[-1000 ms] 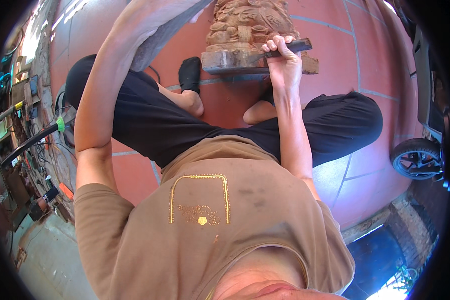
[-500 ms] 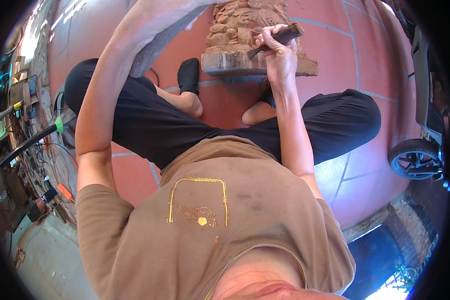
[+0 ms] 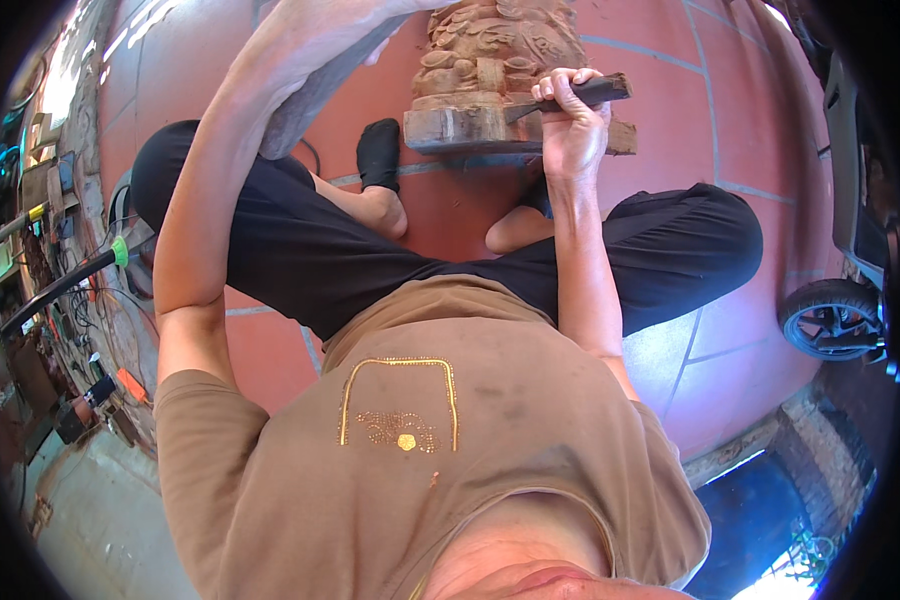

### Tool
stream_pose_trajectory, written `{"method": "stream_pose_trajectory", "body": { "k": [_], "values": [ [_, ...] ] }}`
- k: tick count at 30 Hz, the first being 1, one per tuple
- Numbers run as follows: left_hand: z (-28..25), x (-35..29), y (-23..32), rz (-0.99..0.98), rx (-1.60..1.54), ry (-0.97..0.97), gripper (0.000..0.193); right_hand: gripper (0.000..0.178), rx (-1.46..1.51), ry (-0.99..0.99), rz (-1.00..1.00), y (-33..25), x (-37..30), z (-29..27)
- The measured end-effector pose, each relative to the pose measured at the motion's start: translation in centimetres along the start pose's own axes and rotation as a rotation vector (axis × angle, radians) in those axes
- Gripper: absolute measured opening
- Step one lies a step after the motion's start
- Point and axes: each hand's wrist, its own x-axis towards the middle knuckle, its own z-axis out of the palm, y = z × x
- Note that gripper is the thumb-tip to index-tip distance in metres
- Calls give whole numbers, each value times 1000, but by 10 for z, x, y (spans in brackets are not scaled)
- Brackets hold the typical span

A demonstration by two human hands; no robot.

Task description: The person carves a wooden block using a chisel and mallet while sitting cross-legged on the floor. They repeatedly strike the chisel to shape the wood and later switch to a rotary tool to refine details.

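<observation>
A carved wooden figure (image 3: 500, 40) with rounded relief work stands on a rough block base (image 3: 460, 130) in front of my feet. My right hand (image 3: 575, 115) is closed around the dark handle of a chisel (image 3: 602, 90). The chisel lies nearly level, its narrow blade pointing left, close to the front of the base; whether it touches the wood I cannot tell. My left arm reaches up to the top edge, where my left hand (image 3: 395, 8) is mostly cut off beside the figure's upper part. Its fingers are largely hidden. A long grey object (image 3: 305, 115) shows beneath that forearm.
My bent legs in dark trousers (image 3: 680, 240) flank the carving on red floor tiles (image 3: 660, 130). At the left stand cluttered tools and cables (image 3: 65, 290), with a black bar (image 3: 60, 290) jutting inward. A wheeled vehicle's tyre (image 3: 830, 318) is at the right.
My right hand and the chisel have shifted to the right and slightly down, with the blade lying flatter. The left arm has barely moved.
</observation>
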Motion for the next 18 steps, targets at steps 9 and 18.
{"method": "stream_pose_trajectory", "body": {
  "k": [9,18],
  "values": [
    [0,1,-2,10,-12,-17,40,21,-134,23,7,3,-5,12],
    [16,1,-11,198,169,-93,52,24,-415,76,-71,11,-16,18]
  ]
}}
